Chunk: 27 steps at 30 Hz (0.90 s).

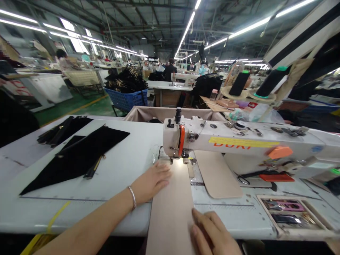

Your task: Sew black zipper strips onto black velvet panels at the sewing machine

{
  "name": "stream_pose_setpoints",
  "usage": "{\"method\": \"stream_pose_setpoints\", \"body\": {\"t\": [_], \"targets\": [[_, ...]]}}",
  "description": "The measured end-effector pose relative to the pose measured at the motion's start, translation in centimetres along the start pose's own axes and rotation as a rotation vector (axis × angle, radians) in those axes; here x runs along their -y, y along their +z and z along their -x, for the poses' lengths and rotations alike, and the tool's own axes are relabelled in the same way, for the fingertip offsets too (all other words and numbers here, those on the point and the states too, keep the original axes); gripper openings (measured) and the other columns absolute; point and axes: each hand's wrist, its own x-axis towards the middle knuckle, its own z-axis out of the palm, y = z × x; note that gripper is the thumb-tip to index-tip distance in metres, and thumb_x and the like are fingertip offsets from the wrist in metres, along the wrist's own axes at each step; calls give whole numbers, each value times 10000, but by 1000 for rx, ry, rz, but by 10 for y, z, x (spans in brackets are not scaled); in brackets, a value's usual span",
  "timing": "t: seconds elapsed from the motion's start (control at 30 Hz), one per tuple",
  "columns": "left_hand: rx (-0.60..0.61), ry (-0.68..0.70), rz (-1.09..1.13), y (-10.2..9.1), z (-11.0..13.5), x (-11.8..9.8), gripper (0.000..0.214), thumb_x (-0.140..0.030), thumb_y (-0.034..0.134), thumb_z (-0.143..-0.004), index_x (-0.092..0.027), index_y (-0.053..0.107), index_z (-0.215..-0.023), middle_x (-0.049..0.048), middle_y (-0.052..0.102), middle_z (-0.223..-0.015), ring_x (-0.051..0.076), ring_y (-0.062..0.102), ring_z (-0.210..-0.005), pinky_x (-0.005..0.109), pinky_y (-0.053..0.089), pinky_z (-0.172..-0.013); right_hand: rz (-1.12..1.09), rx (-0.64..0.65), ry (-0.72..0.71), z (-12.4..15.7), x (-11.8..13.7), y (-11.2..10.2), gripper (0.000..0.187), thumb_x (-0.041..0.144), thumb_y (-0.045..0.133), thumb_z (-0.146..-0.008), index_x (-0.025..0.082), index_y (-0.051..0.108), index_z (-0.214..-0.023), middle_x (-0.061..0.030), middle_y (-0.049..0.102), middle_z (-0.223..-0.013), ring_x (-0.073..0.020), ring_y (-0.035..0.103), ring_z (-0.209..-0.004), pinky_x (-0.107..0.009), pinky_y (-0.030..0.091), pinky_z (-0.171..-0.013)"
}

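A long beige strip of material (171,219) runs from the near edge of the table up under the presser foot of a white sewing machine (198,136). My left hand (154,179) lies flat on the strip's left side, fingers spread and pointing at the lit needle area. At the strip's right edge, closer to me, is my right hand (214,235), its fingers curled and its thumb and forefinger at the edge. Right of the needle, a rounded beige panel (219,177) rests beneath the machine arm.
Black fabric pieces (87,152) with zippers lie on the left of the table (132,156). A small tool tray (294,216) is set at the right. Black thread cones (240,83) stand behind the machine. Beyond are a blue basket (127,101) of black pieces and people at work.
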Motion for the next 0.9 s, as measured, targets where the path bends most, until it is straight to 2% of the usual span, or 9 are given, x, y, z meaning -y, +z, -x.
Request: {"method": "stream_pose_setpoints", "body": {"t": [0.07,0.13,0.23,0.33,0.47,0.6,0.7,0.8,0.9], "targets": [[-3,-178,-69,-26,14,25,372,-283,367,-1014,-255,554,-1334,12,554,-1413,163,494,-1314,332,342,-1155,133,-1,-136,-33,4,-5,348,330,495,-966,246,601,-1287,-102,641,-1164,-224,646,-1058,-348,552,-934],[-73,-504,-279,-57,37,61,399,-238,332,-991,-240,578,-1305,24,583,-1376,176,539,-1264,307,388,-1105,257,-28,-223,-68,12,-2,343,290,477,-970,223,598,-1284,-112,581,-1296,-263,563,-1194,-442,477,-1040],[-91,-791,-427,-93,74,114,418,-260,396,-916,-68,627,-1206,226,647,-1204,367,643,-1072,504,483,-933,397,-13,-300,-105,18,10,395,272,519,-949,212,554,-1338,-105,531,-1378,-300,496,-1257,-520,400,-1092],[-29,-878,-469,-108,97,147,369,-315,491,-846,-57,690,-1019,236,703,-961,399,685,-869,494,519,-773,451,-21,-311,-119,15,19,437,283,523,-947,236,510,-1381,-82,525,-1388,-294,487,-1251,-524,378,-1098],[-27,-878,-524,-133,93,153,304,-263,460,-855,-88,704,-907,179,713,-870,369,684,-853,448,505,-769,460,-32,-308,-117,13,18,441,287,500,-957,251,490,-1396,-67,523,-1393,-274,473,-1256,-492,365,-1101],[-117,-824,-595,-170,79,117,358,-260,445,-870,-133,676,-1113,138,716,-944,375,667,-919,460,493,-803,470,-26,-317,-117,16,15,432,287,487,-965,272,491,-1396,-62,525,-1388,-267,477,-1235,-466,371,-1076],[10,-735,-298,-160,71,71,416,-383,491,-876,-232,638,-1234,43,723,-825,267,693,-688,377,533,-705,493,-12,-301,-121,20,14,409,311,491,-972,298,504,-1380,-50,553,-1344,-262,510,-1158,-445,407,-1001],[225,-553,148,-113,59,42,479,-514,390,-938,-234,632,-1242,28,717,-843,216,694,-675,346,555,-704,512,-7,-293,-126,24,14,397,340,502,-974,293,514,-1367,-49,586,-1281,-252,526,-1107,-426,410,-955],[-33,-345,-48,-65,39,51,427,-435,399,-949,-189,623,-1217,120,623,-1234,278,588,-1146,430,431,-1025,506,-31,-298,-129,23,16,404,341,514,-970,278,511,-1369,-58,574,-1306,-250,505,-1165,-423,375,-986]]}}
